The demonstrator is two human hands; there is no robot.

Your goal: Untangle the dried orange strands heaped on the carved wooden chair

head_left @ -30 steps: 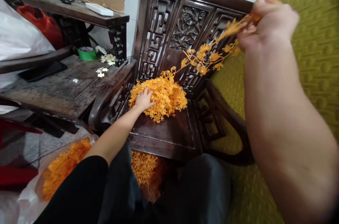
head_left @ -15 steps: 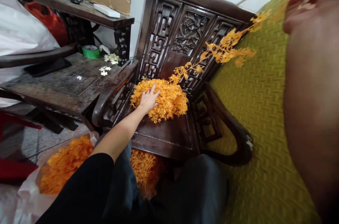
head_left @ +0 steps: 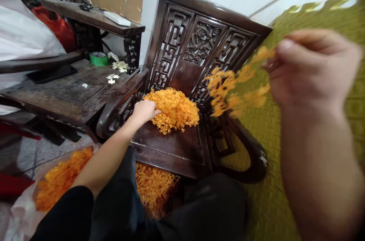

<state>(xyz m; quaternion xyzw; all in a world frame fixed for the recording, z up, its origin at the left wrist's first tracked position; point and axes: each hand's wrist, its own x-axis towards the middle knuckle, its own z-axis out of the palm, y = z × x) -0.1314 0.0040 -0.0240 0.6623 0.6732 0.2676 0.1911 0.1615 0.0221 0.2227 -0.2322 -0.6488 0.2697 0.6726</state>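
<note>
A pile of orange flowers [head_left: 175, 110], small and frilly, sits on the seat of the dark carved wooden chair [head_left: 168, 159]. At its left edge is my left hand [head_left: 145, 111], closed against the flowers with the thumb out and the fingers curled from sight. High on the right, close to the camera, my right hand [head_left: 310, 68] pinches one end of a strand of orange flowers [head_left: 225, 89]. The strand hangs leftward in front of the chair's right side, apart from the pile and slightly blurred.
Orange petals fill a plastic bag [head_left: 25, 210] on the floor at left. More orange stalks [head_left: 155, 186] lie below the seat. Green tape [head_left: 99, 58], white flowers [head_left: 120, 66] and a dark phone [head_left: 51, 73] rest on the wooden side surface. A yellow-green mat [head_left: 285, 149] stands at right.
My right hand has come down and inward with the strand, whose lower end has left the pile. My left hand has slid from the pile's top to its left edge, its spread fingers now curled.
</note>
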